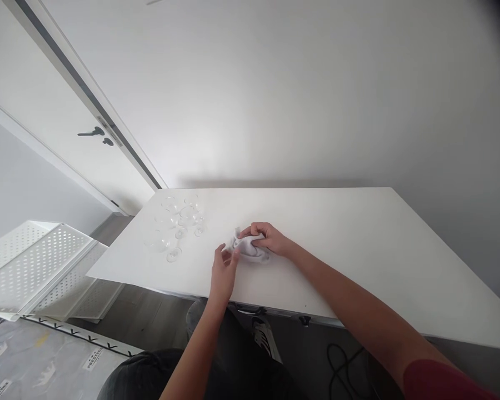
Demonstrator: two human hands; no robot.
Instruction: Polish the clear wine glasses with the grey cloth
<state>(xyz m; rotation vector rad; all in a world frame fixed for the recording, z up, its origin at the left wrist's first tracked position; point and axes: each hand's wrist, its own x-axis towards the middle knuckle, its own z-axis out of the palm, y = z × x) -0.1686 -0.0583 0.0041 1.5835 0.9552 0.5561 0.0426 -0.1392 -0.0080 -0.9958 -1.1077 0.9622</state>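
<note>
My right hand [266, 238] clasps the cloth [252, 248] over the table [358, 239]; my left hand [224, 266] curls at its edge, whether gripping I can't tell; best press lightly, clear of the glasses [180, 233].

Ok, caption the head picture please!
Left hand and right hand on a crumpled white cloth, near stemmed glasses on a table.

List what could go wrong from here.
The left hand is the nearer one to the glasses; a careless swing that way might knock one.
The glasses are clustered closely, so one bumped could hit its neighbours.
The cloth is bunched between the left and right hand; whether it wraps anything is hidden, so something fragile inside might slip.
</note>
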